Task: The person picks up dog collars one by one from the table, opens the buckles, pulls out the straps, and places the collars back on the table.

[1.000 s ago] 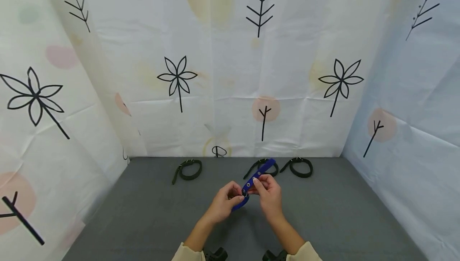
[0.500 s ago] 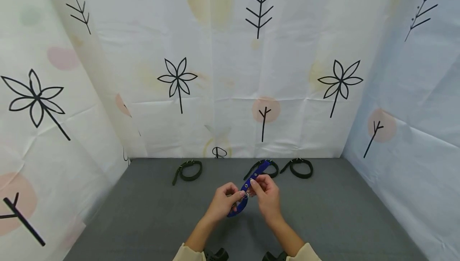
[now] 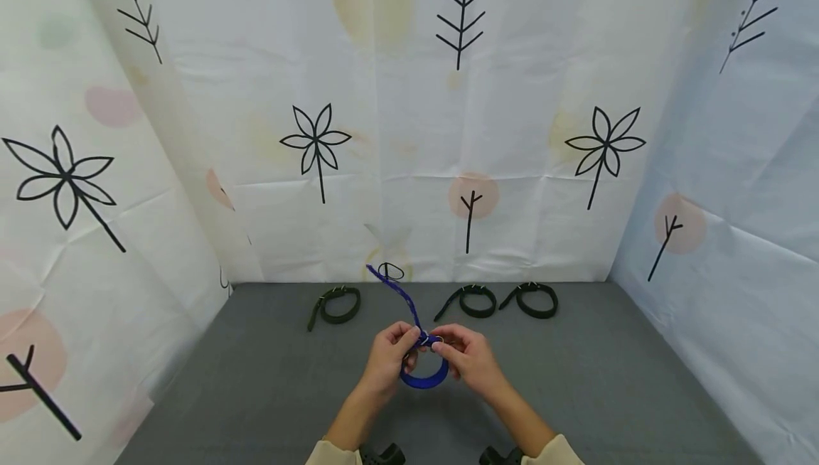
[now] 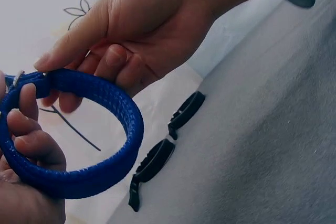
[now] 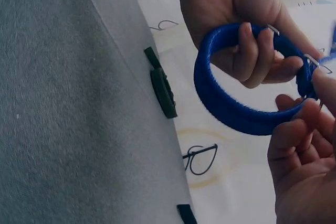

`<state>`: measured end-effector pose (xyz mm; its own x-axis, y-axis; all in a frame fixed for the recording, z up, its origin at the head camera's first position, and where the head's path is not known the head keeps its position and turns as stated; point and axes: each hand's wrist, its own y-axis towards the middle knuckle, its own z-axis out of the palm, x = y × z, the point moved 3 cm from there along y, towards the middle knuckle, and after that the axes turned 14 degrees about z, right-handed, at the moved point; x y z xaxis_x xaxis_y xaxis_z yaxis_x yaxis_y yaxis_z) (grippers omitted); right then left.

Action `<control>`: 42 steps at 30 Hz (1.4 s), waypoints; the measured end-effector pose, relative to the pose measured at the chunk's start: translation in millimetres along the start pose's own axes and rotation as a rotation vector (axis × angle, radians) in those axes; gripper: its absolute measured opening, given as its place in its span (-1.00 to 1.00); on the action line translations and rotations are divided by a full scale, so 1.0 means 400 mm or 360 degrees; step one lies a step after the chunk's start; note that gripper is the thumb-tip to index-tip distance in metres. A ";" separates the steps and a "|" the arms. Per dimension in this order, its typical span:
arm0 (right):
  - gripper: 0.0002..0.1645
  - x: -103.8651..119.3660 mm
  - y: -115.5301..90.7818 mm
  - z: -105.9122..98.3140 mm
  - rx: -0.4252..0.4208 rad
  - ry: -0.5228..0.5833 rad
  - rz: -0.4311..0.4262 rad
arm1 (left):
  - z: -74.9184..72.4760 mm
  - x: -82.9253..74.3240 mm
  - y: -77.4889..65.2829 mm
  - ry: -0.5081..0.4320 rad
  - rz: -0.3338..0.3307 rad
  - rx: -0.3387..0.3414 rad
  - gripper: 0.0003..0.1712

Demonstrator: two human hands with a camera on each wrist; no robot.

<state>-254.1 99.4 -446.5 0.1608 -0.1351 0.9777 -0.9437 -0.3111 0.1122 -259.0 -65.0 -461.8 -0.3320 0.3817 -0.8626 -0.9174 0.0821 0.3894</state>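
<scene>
The blue collar is being held above the table, midway between left and right, its loop being kept on the near side and its free end being pointed to the far left. Beside the buckle it is being pinched by both hands — by the left hand between thumb and bent fingers, some of them being passed inside the loop, and by the right hand between thumb and fingertips, no wide gap being left by either; the exact contact at the buckle is being partly hidden. By its look, the collar is being judged light, pliable but springy enough to keep its round, grippy in its textured band and hardly fragile; hold is best being taken on the flat band just beside the hard metal. Compared with half a second earlier, the free end is being aimed far left instead of far right, the loop is being shown rounder, and the middle green collar is no longer being crossed by it, while all three green collars are being left lying along the far edge.
</scene>
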 end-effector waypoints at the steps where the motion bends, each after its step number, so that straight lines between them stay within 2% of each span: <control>1: -0.75 0.005 -0.001 0.000 0.0018 0.0002 -0.0013 | 0.000 0.001 -0.001 -0.0042 -0.0005 -0.0005 -0.79; 8: -0.73 0.063 -0.030 0.004 0.0090 0.0065 -0.0045 | 0.003 0.002 -0.004 -0.0221 0.0039 -0.0008 -0.79; 15: -0.73 0.001 -0.009 -0.004 0.0083 0.0137 -0.0069 | 0.004 -0.001 -0.006 -0.0278 0.0082 -0.0001 -0.80; 25: -0.77 0.000 -0.014 -0.003 0.0075 0.0168 -0.0108 | -0.002 -0.003 -0.008 -0.0352 0.0145 -0.0001 -0.80; 28: -0.74 -0.001 -0.015 -0.004 0.0068 0.0153 -0.0130 | -0.006 -0.004 -0.007 -0.0341 0.0155 -0.0047 -0.79; 34: -0.71 -0.019 -0.017 -0.011 0.0031 0.0153 -0.0088 | -0.014 -0.011 -0.002 -0.0315 0.0154 -0.0231 -0.81; 39: -0.70 -0.025 -0.024 -0.012 -0.0073 0.0137 -0.0097 | -0.012 -0.015 0.000 -0.0324 0.0161 -0.0252 -0.81; 42: -0.72 -0.028 -0.030 -0.009 -0.0143 0.0167 -0.0114 | -0.016 -0.015 0.002 -0.0351 0.0209 -0.0294 -0.79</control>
<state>-245.4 108.0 -458.2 0.2020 -0.0151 0.9793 -0.9537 -0.2304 0.1932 -259.2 -73.1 -458.3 -0.4132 0.5701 -0.7101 -0.9009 -0.1418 0.4103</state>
